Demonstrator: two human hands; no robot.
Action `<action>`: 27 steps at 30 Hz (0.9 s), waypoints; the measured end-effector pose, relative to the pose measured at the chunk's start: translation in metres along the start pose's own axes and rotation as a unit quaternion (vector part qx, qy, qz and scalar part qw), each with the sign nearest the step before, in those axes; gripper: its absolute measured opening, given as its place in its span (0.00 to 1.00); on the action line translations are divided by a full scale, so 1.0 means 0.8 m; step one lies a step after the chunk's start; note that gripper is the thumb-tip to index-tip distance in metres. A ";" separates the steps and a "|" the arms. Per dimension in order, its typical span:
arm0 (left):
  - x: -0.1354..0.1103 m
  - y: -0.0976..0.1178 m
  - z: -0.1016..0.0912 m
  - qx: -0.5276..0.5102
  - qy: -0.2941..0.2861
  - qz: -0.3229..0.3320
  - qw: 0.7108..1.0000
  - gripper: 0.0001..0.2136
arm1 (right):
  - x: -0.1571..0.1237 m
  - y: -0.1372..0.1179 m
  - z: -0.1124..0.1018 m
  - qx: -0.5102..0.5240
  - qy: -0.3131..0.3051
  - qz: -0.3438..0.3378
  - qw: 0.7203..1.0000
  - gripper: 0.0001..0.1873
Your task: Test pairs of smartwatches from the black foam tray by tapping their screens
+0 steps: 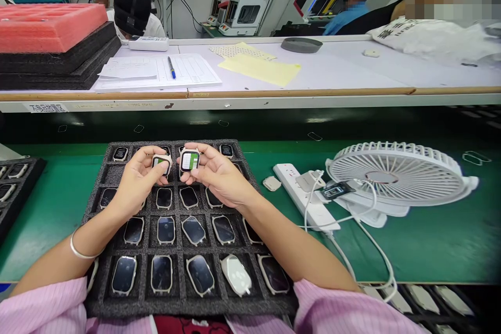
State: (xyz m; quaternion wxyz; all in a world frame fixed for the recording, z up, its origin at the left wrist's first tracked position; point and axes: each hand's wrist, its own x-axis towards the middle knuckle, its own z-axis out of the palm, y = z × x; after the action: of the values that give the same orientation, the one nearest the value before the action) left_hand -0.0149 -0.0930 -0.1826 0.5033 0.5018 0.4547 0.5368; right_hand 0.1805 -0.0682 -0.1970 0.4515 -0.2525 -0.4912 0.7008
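A black foam tray (117, 172) lies on the green mat in front of me, its pockets filled with several smartwatch bodies (166, 229). My left hand (136, 180) is closed round one watch body (160, 163) with a lit screen, held over the tray's far rows. My right hand (219, 175) grips a second watch body (190, 160), its screen lit white and green, right beside the first. One watch (236, 275) in the near row lies face down.
A white power strip (303, 195) with cables, a small charger puck (271, 183) and a white fan (391, 175) lie to the right. Another foam tray (15, 182) sits at the left. A raised shelf holds papers (156, 70), a pen and foam stacks. People work beyond it.
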 end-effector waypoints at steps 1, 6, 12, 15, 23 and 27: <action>0.000 0.000 0.000 0.000 -0.003 0.002 1.000 0.14 | 0.000 0.000 0.000 0.000 -0.004 -0.001 1.000 0.26; 0.001 -0.001 0.000 0.001 -0.012 0.010 1.000 0.18 | 0.000 0.000 0.000 -0.003 -0.001 0.001 1.000 0.26; 0.001 -0.002 0.000 -0.010 -0.035 0.006 0.999 0.21 | 0.000 -0.001 0.000 0.017 0.017 0.015 1.000 0.18; 0.002 -0.003 0.000 -0.015 -0.042 0.013 0.999 0.21 | 0.001 -0.001 0.000 0.016 0.013 0.013 1.000 0.21; 0.001 -0.005 -0.001 -0.025 -0.040 0.004 0.999 0.21 | 0.000 0.000 0.000 0.009 0.004 0.007 1.000 0.23; -0.001 -0.003 -0.001 -0.011 -0.032 -0.003 0.999 0.17 | -0.001 -0.001 0.000 0.016 0.018 0.018 1.000 0.16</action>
State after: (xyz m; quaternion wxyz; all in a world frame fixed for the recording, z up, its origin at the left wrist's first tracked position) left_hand -0.0154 -0.0933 -0.1852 0.5244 0.5123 0.4338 0.5238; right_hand 0.1812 -0.0684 -0.1968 0.4517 -0.2667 -0.4667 0.7121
